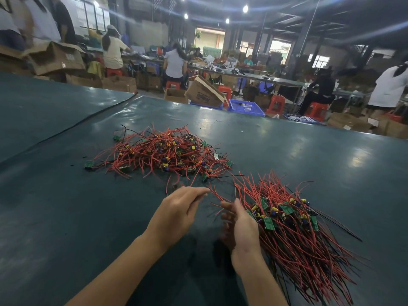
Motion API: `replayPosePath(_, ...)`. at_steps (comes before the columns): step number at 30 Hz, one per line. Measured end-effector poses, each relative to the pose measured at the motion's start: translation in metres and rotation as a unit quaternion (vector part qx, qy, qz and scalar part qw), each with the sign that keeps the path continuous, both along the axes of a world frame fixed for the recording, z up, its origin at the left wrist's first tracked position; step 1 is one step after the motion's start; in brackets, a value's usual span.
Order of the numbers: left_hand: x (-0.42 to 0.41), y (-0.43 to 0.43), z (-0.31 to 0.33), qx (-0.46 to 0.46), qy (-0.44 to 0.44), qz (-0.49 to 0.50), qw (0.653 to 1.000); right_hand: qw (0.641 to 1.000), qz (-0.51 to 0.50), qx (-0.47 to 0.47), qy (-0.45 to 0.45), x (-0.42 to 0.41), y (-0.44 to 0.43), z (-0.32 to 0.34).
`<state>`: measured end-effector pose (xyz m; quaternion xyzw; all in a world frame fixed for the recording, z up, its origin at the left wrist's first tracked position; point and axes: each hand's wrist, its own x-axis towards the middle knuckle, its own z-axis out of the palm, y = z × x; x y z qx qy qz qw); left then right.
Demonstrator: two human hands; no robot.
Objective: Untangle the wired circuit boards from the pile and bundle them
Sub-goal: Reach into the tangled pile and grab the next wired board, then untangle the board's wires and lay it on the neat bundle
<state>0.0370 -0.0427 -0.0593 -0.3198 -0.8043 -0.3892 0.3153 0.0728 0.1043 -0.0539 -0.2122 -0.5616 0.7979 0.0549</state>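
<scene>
A tangled pile of wired circuit boards [163, 153], small green boards on red and black wires, lies in the middle of the dark green table [309, 151]. A sorted bundle of boards [293, 228] with wires lying the same way sits near right. My left hand [181, 208] reaches rightward and pinches the ends of a few red wires [217, 196] at its fingertips. My right hand [241, 226] is at the bundle's left edge, thumb up. Its blurred, curled fingers hold the same red wires.
A black cable [72, 125] crosses the table at far left. Beyond the far edge are cardboard boxes [205, 93], a blue crate [246, 107], red stools [276, 104] and several seated people at long benches.
</scene>
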Motion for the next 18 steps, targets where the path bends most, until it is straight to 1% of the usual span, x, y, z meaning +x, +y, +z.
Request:
replayPosePath(1,0.003,0.004,0.000,-0.003,0.016,-0.024,1.000,0.999,0.023,0.034,0.000,0.001,-0.004,-0.001)
replayPosePath(2,0.006,0.008,-0.001,-0.004,0.027,-0.048,0.998,0.998,0.049,0.048,0.004,0.003,-0.007,-0.001)
replayPosePath(4,0.011,0.015,-0.003,0.006,0.025,-0.093,0.995,0.994,0.099,0.044,0.014,0.006,-0.012,0.000)
replayPosePath(6,0.013,0.018,-0.003,0.026,0.020,-0.119,0.992,0.991,0.125,0.050,0.024,0.008,-0.014,0.002)
replayPosePath(8,0.013,0.018,-0.002,0.047,0.026,-0.112,0.992,0.989,0.123,0.076,0.033,0.010,-0.014,0.004)
replayPosePath(10,0.012,0.016,-0.001,0.090,0.012,-0.075,0.993,0.990,0.090,0.096,0.049,0.011,-0.014,0.007)
replayPosePath(12,0.009,0.014,0.000,0.161,-0.046,-0.046,0.985,0.993,0.050,0.084,0.063,0.012,-0.012,0.009)
replayPosePath(14,0.005,0.011,0.001,0.216,-0.122,-0.050,0.967,0.995,0.027,0.053,0.075,0.012,-0.011,0.011)
replayPosePath(16,0.003,0.010,0.000,0.221,-0.204,-0.058,0.952,0.996,0.015,0.030,0.084,0.013,-0.009,0.013)
replayPosePath(18,0.003,0.009,-0.002,0.176,-0.285,-0.049,0.941,0.995,0.005,-0.001,0.096,0.013,-0.008,0.015)
